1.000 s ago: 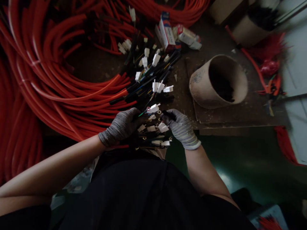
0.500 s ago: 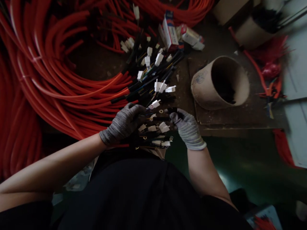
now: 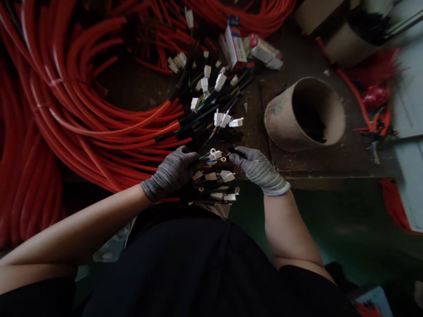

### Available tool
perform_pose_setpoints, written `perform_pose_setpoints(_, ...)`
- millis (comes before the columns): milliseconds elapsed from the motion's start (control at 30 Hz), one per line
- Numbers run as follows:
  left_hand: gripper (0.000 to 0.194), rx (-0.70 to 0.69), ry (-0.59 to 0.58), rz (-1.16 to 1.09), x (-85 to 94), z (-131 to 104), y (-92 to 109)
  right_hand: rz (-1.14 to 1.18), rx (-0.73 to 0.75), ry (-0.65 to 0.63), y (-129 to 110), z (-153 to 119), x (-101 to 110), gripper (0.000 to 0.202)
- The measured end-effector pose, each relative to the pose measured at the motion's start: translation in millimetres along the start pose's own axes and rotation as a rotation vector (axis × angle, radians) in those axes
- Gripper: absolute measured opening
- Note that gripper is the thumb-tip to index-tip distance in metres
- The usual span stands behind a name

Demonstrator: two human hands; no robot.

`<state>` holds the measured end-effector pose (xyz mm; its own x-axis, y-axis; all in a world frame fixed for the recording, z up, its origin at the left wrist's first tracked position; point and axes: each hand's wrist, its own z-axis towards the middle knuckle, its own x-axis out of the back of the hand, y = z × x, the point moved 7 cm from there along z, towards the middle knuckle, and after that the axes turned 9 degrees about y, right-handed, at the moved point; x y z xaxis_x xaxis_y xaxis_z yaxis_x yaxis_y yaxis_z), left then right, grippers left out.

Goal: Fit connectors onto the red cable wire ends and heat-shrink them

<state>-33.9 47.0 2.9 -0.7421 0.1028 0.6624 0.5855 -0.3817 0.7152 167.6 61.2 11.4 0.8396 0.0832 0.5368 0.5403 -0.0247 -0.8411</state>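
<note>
My left hand (image 3: pixel 174 171), in a grey knit glove, is closed around a cable end with thin wires coming out of it. Beyond its fingertips show a green wire and a blue wire, ring terminals (image 3: pixel 223 159) and a white connector plug (image 3: pixel 216 154). My right hand (image 3: pixel 261 171), gloved in grey too, pinches a small dark piece (image 3: pixel 238 150), probably black tubing, just right of those wire ends. Its exact shape is hidden by the fingers. Below lie more white connectors (image 3: pixel 210 176) on black-sleeved cable ends.
Coiled orange-red cables (image 3: pixel 95 119) fill the left of the bench. A cardboard tube (image 3: pixel 280 116) with dark contents stands at right. Small boxes (image 3: pixel 235 46) lie behind the connectors. A red cable with bared wires (image 3: pixel 375 127) hangs near the right edge. The bench's front edge (image 3: pixel 330 177) runs beside green floor.
My right hand has shifted slightly right and up with its dark piece. In front of my left hand the wires have turned, and the ring terminals and green wire now show.
</note>
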Motion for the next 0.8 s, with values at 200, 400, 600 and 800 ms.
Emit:
perform_pose_setpoints(200, 0.027, -0.007, 0.02, 0.023, -2.8, -1, -2, -0.12, 0.028, -0.134, -15, 1, -4, 0.029)
perform_pose_setpoints(400, 0.029, 0.031, -0.054, 0.096, -7.7, -2, -2, -0.235, 0.037, -0.155, -30, -3, -6, 0.037)
perform_pose_setpoints(600, 0.024, 0.021, -0.004, 0.0, -1.9, 0, -2, -0.017, -0.016, -0.208, -26, -3, -15, 0.035)
perform_pose_setpoints(800, 0.024, -0.021, 0.025, -0.153, 3.8, 4, -8, 0.125, -0.091, -0.049, -12, -1, 1, 0.04)
